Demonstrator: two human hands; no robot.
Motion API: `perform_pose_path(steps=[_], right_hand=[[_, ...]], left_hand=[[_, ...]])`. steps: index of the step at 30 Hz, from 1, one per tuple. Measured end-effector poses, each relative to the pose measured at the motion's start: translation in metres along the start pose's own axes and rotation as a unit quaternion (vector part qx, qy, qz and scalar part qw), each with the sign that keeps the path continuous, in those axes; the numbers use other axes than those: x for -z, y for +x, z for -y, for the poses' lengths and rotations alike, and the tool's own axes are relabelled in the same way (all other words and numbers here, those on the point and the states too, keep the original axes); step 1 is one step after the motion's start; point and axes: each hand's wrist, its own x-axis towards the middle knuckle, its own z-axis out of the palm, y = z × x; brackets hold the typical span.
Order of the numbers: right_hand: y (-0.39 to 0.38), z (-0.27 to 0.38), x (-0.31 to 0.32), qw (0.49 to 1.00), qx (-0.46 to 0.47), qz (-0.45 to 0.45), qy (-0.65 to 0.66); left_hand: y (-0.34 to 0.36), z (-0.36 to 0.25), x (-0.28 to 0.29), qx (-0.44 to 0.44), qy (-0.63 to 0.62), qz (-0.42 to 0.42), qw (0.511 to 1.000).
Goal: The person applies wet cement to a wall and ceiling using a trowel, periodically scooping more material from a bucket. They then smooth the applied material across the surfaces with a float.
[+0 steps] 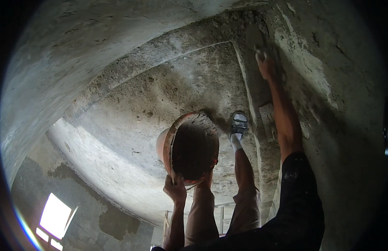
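Note:
My left hand (175,190) grips the near rim of a reddish-orange bucket (164,146). The bucket is tipped on its side toward the right. Its inside is dark, with grey crust along the rim; what lies in it cannot be made out. Stretched far forward, my right hand (266,66) is closed round the handle of a trowel (254,37). The trowel's grey blade is near the corner where the floor's raised edge meets the right wall, and it blends into the dark surface there.
A rough concrete wall (319,79) rises close on the right. A flat grey rectangular piece (267,121) lies beside my right forearm. My sandalled foot (238,122) stands on the dusty concrete floor (139,113) right of the bucket. A bright window (55,215) shows at lower left.

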Motion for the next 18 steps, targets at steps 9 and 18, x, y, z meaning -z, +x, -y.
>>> perform_pose_path(steps=[9,18], right_hand=[[0.047,-0.012,0.029,0.998,-0.045,-0.019,0.045],[0.020,-0.022,0.051,0.961,0.117,-0.249,-0.013]], left_hand=[[0.006,-0.019,0.007,-0.003,-0.076,0.014,0.997],[-0.008,-0.006,0.018,-0.012,-0.052,0.050,0.997]])
